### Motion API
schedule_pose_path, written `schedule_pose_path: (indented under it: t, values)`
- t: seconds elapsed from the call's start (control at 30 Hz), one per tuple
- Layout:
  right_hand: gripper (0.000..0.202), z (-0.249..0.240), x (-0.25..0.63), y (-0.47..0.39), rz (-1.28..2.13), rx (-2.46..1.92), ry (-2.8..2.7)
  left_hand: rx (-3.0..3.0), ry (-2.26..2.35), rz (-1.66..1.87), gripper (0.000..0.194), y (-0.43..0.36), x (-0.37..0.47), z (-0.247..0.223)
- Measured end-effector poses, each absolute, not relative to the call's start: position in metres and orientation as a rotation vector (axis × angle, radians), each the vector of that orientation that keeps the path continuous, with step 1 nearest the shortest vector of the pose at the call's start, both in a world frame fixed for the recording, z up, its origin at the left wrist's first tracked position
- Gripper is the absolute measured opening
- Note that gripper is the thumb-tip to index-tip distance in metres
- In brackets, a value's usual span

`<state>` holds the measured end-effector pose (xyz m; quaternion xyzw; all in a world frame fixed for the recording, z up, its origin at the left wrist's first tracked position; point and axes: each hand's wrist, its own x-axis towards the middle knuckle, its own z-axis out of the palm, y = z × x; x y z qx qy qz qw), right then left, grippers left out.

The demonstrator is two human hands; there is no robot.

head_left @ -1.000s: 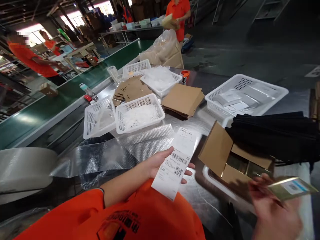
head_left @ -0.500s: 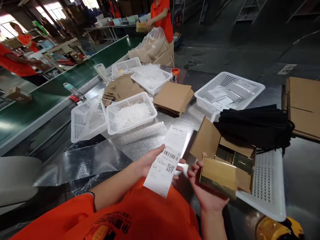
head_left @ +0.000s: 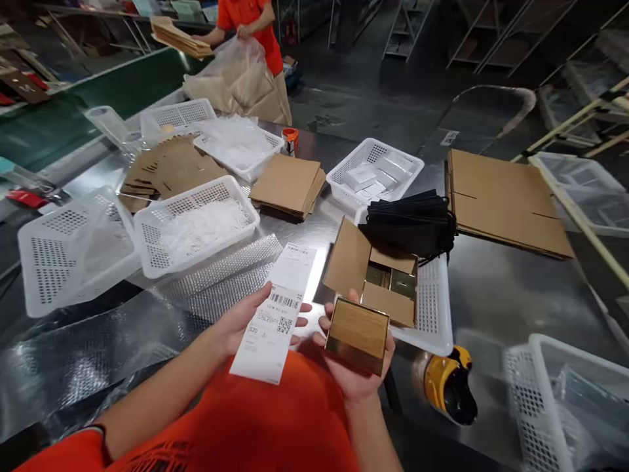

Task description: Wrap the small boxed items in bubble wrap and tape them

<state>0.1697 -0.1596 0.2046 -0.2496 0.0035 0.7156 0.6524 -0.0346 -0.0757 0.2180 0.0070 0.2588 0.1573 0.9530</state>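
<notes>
My left hand (head_left: pixel 246 321) holds a long white printed label (head_left: pixel 272 321) with a barcode and a QR code, thumb on top and fingers beneath. In my right hand (head_left: pixel 361 377) lies a small box (head_left: pixel 358 331) with a wood-coloured top and shiny gold sides, fingers wrapped around it. Just beyond that hand an open cardboard carton (head_left: pixel 348 255) holds more shiny boxes. It rests on a white basket (head_left: pixel 432 308), beside a stack of black bags (head_left: pixel 410 223).
White baskets (head_left: pixel 196 226) with clear and white packing material stand at the left. Flat cardboard (head_left: pixel 501 200) lies at the right, a yellow tape dispenser (head_left: pixel 445 380) at the near edge. Beyond the table, a person (head_left: pixel 250 26) handles cardboard.
The view has turned to the right, so the table's things appear further left. My right hand with the small box now shows apart from the carton. My left hand still holds the label.
</notes>
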Motion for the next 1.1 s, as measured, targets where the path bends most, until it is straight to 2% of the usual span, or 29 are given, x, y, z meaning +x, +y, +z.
schedule_pose_path:
  t: [0.13,0.33,0.8,1.1]
  values:
    - [0.069,0.203,0.170,-0.160,1.580,-0.608,0.047,0.033,0.571,0.318,0.076,-0.075,-0.036,0.216]
    - [0.054,0.208,0.170,-0.150,1.576,-0.699,0.253,0.049,0.600,0.318,0.076,-0.076,-0.037,0.214]
    - [0.036,0.217,0.169,-0.148,1.449,-0.629,0.460,0.043,0.637,0.365,0.067,-0.080,-0.037,0.212]
    - [0.039,0.197,0.178,-0.148,1.489,-0.697,0.238,0.020,0.634,0.367,0.068,-0.079,-0.036,0.212]
